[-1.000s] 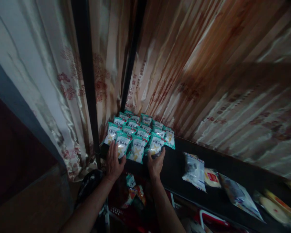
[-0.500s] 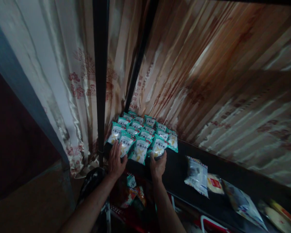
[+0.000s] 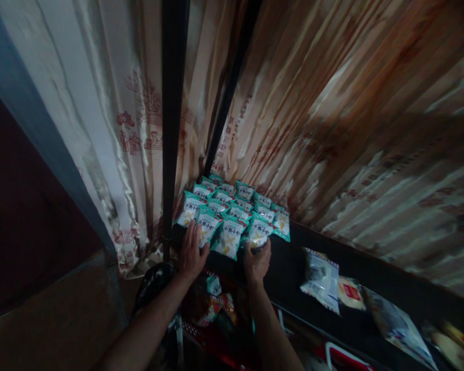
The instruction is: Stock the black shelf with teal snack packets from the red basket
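Several teal-and-white snack packets [image 3: 232, 214] lie in overlapping rows at the left end of a dark shelf [image 3: 290, 268]. My left hand [image 3: 191, 252] rests with fingers spread against the front-left packet [image 3: 206, 226]. My right hand [image 3: 257, 260] presses its fingers against the lower edge of the front-right packet [image 3: 258, 232]. Neither hand lifts a packet; both sit at the shelf's front edge.
A black upright post [image 3: 173, 123] stands left of the packets, and shiny patterned curtains [image 3: 313, 113] hang behind. Further right on the shelf lie a clear bag [image 3: 320, 278] and other flat packets [image 3: 396, 324]. A red basket [image 3: 216, 330] with snacks sits below.
The view has shifted slightly, moving everything a little right in the picture. Both hands stay pressed against the front row of packets.
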Demonstrator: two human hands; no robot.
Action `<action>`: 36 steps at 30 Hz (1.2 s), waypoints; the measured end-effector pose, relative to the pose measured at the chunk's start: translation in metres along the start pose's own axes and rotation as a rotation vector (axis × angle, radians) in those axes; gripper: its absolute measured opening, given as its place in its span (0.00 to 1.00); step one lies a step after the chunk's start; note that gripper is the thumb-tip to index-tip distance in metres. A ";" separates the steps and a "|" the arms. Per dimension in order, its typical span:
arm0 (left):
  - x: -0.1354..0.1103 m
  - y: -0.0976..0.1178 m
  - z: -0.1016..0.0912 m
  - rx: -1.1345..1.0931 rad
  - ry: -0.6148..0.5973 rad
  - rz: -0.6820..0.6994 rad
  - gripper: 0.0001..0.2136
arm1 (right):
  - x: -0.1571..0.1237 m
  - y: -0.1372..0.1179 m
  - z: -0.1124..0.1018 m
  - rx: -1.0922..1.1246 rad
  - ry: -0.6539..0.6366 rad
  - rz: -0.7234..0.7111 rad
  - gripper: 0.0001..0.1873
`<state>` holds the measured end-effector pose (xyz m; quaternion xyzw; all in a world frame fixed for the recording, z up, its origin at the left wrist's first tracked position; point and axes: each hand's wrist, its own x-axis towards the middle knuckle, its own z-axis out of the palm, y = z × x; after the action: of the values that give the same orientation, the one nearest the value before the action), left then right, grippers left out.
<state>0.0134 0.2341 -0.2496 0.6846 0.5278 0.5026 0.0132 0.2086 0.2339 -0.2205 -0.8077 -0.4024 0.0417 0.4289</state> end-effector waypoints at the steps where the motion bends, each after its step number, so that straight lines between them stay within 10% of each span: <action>1: 0.000 0.000 0.000 0.001 0.002 0.002 0.28 | 0.000 0.000 0.000 0.002 0.001 -0.001 0.44; 36: 0.003 0.003 -0.007 0.048 -0.013 0.014 0.30 | -0.004 0.001 0.000 0.075 0.167 -0.103 0.48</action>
<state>0.0110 0.2315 -0.2426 0.6916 0.5347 0.4855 -0.0034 0.2064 0.2307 -0.2225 -0.7699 -0.4044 -0.0328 0.4926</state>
